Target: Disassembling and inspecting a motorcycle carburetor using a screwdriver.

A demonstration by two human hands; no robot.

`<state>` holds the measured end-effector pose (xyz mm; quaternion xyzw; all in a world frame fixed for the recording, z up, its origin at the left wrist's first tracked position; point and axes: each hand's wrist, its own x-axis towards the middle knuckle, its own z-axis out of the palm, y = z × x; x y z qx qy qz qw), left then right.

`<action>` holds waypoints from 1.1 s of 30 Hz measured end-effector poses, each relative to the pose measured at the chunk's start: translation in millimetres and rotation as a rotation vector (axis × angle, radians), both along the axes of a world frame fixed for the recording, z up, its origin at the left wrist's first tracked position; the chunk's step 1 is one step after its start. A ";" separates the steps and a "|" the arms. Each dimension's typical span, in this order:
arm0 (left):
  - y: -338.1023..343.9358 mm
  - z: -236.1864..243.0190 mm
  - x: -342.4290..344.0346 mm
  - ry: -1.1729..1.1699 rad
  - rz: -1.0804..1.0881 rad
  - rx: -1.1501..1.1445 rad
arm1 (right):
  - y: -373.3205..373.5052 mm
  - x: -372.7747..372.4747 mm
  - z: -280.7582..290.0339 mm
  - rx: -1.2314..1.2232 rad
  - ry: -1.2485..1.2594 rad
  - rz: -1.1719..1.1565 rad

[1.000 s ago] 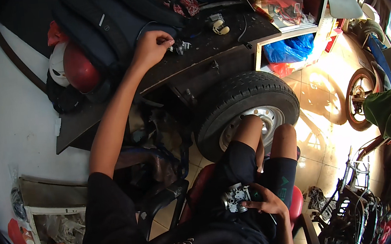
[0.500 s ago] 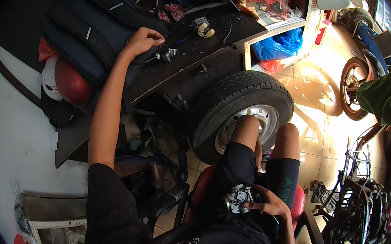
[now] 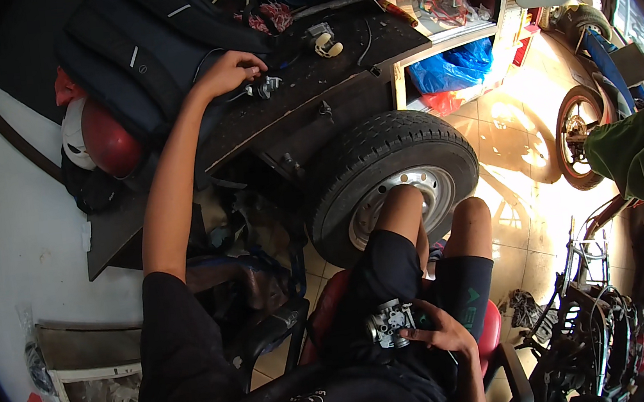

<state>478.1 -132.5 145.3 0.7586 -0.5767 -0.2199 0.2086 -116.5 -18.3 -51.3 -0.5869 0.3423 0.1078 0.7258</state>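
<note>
A seated person works with two hands well apart: the left hand, stretched out to 11 o'clock, has its fingers curled onto one small metal fitting lying on the dark desk, though whether it is pinched or only touched cannot be told. The right hand, at 5 o'clock on the lap, has its grip closed round one silver carburetor, which rests against the black shorts above the red stool. One car-type tyre on a steel rim stands under the desk, both knees pressed against it. At 1 o'clock, one white crate lies on its side; its upper compartment holds red material, its lower one a blue plastic bag with a red bag beneath. One white two-part plug sits on the desk at 12 o'clock. One red helmet rests at 10 o'clock beside a dark backpack. One motorcycle wheel shows at 3 o'clock, beside a green cloth.
</note>
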 end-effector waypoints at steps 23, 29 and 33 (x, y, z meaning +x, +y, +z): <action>213.2 -130.8 -320.3 0.417 0.127 -0.438 | -4.3 19.4 6.0 -0.500 -0.145 -0.018; 223.0 -160.6 -333.0 0.842 0.301 -0.140 | -14.2 26.5 30.2 -0.694 -0.127 -0.054; 224.3 -151.5 -335.2 0.825 0.220 -0.165 | -23.1 32.3 60.5 -0.693 -0.093 -0.074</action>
